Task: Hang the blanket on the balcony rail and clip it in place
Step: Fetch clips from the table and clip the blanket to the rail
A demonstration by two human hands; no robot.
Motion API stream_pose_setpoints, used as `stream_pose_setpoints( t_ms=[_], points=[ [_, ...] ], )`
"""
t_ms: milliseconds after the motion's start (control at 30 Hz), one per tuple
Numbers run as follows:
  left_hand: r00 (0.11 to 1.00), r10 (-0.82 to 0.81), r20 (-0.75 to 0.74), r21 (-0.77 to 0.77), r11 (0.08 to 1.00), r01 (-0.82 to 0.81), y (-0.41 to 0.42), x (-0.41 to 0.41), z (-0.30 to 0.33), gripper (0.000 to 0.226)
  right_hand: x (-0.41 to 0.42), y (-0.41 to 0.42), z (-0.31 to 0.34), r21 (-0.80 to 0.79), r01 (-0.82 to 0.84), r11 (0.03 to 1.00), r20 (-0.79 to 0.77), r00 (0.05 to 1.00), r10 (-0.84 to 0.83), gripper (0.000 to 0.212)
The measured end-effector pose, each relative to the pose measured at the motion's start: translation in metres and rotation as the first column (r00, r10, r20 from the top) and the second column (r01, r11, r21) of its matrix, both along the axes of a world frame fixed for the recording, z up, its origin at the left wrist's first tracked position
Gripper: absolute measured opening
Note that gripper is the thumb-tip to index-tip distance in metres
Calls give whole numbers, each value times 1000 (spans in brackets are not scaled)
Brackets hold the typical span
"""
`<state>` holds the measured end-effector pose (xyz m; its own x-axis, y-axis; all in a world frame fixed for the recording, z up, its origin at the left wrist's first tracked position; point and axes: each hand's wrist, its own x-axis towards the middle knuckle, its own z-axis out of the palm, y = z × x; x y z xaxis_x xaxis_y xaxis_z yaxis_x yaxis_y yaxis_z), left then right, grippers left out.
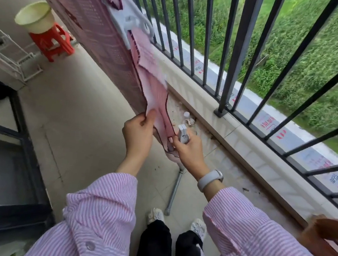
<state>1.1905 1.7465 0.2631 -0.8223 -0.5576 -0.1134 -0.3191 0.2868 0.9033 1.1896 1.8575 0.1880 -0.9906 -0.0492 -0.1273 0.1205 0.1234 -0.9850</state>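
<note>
One clip (130, 24) already pins the blanket (102, 39), which hangs over a rail running up the head view. A second clip (183, 133) sits in the right hand (186, 150), fingers curled round it and also touching the blanket's edge. The left hand (138, 133) pinches that edge. By my judgement, fastening this end is what remains.

Bright, soft daylight comes in from your right through the railing (243, 52), so you get barely any hard shadows on the floor (83, 109). The wide lens bends everything: the bars fan out and the edges curve hard. The grass (316, 49) outside looks smeared, and the blanket (95, 28) and the big clip (131, 21) up top are soft with motion blur. No real glare, just pale washed-out concrete.
</note>
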Motion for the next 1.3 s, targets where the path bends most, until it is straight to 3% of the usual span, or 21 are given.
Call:
stream_pose_setpoints(
  t_ms=[133,200,300,400,467,533,633,733,800,933,1067,1200,1300],
  points=[
    [1000,-16,-12,17,1000,16,-3,0,5,31,-2,14,-15,186,-37,982,-23,999,42,32],
    [999,-19,-36,12,1000,19,-4,2,3,21,-7,15,-20,218,-39,975,-24,999,45,29],
    [999,-34,-36,-17,999,33,-2,5,2,24,-9,10,-23,290,-68,955,-41,996,84,17],
    [991,-134,-4,-59,989,133,4,10,3,20,5,1,-22,217,-61,974,-98,992,84,17],
    [977,-215,-7,-19,976,215,10,12,7,8,12,-4,-17,136,-11,991,-92,995,24,31],
    [967,-254,-36,-3,967,254,11,14,5,27,13,-6,-17,132,-1,991,-68,998,10,40],
    [983,-159,-98,-199,970,137,15,16,7,19,13,-6,-19,142,-20,990,-59,998,28,25],
    [982,-62,-181,-436,899,-23,23,12,11,21,13,-5,-13,127,-42,991,-52,997,49,28],
    [983,-29,-180,-432,900,-53,27,10,13,22,13,-2,-8,148,-81,986,-28,996,86,34],
    [991,-13,-133,-372,927,-38,20,10,12,29,19,15,-3,188,-180,966,119,980,159,12],
    [994,-72,-84,-385,922,34,12,13,19,33,24,23,12,168,-199,966,220,962,160,29],
    [993,-98,-59,-387,920,68,15,14,25,29,23,17,27,207,-152,966,172,978,117,32],
    [994,-108,-33,-379,921,87,16,14,27,29,23,16,35,292,-116,949,24,993,114,30]
  ],
)
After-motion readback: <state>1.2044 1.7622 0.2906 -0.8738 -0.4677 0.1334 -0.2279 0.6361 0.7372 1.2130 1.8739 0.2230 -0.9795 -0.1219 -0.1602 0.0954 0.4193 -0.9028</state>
